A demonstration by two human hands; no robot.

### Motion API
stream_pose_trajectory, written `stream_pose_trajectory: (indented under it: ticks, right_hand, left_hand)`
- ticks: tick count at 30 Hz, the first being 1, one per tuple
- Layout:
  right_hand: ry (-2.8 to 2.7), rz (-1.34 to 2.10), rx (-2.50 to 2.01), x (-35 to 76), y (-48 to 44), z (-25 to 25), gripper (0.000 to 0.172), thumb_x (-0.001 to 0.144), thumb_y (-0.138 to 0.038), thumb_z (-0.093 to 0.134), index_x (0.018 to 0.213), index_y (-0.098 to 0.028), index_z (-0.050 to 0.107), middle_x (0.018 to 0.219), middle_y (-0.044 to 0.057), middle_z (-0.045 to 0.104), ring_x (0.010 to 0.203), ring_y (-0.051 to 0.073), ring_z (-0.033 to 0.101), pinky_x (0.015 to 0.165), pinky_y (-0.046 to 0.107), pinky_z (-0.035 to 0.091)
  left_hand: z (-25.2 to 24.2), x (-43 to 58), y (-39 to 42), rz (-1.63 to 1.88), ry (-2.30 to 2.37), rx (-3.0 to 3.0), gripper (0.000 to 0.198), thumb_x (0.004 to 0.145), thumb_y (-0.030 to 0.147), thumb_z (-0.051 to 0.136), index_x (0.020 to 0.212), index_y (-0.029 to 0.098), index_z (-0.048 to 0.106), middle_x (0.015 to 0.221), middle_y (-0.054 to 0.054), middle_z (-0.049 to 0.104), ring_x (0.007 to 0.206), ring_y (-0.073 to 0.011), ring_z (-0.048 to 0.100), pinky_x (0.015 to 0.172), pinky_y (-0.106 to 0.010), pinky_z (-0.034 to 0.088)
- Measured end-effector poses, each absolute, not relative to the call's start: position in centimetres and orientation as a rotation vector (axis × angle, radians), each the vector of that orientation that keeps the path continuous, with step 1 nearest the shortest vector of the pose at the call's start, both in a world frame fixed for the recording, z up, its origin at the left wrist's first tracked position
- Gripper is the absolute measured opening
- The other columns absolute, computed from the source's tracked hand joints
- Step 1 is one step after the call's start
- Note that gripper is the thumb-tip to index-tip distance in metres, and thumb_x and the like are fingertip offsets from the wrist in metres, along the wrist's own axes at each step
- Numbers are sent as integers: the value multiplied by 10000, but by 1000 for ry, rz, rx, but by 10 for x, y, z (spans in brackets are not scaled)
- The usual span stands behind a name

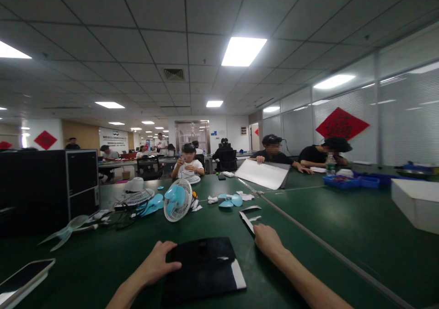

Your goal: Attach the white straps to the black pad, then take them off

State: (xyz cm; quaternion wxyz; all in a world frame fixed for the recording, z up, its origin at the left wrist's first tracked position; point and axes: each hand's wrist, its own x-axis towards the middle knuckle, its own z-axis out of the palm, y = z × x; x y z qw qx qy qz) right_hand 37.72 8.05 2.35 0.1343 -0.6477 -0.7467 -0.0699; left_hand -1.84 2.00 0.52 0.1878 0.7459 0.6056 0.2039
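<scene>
A flat black pad (206, 272) with a white strip along its right edge lies on the green table (308, 226) just in front of me. My left hand (158, 259) rests on the pad's left edge, thumb on top and fingers curled round the far corner. My right hand (266, 239) lies on the table right of the pad, its fingers folded under, beside a small black and white bracket piece (249, 217). What the right hand holds, if anything, is hidden.
A small white and blue desk fan (177, 199), loose fan blades (230, 200) and a grille (137, 197) lie beyond. A phone (24, 279) sits at the near left, a black cabinet (48, 185) at the left, a white box (416, 204) at the right. Other people work at the far end.
</scene>
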Motion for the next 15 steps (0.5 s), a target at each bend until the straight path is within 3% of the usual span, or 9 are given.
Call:
stream_pose_trajectory:
  ticks: [9,15]
  right_hand:
    - [-1891,-301,-1949,417,83,48,242,796,-114,428,839,-144,665,910,138,703,826,247,668,637,277,418]
    - [-1602,-325,-1715,439,83,59,291,858,-233,377,909,-156,653,914,114,689,826,221,637,692,285,413]
  left_hand:
    - [10,-16,15,603,1682,2134,762,667,623,600,1285,183,524,1333,-93,517,1214,-285,435,1044,-376,323]
    - [12,-16,11,605,1700,2092,778,660,630,617,1289,182,523,1367,-90,484,1271,-297,395,1062,-369,304]
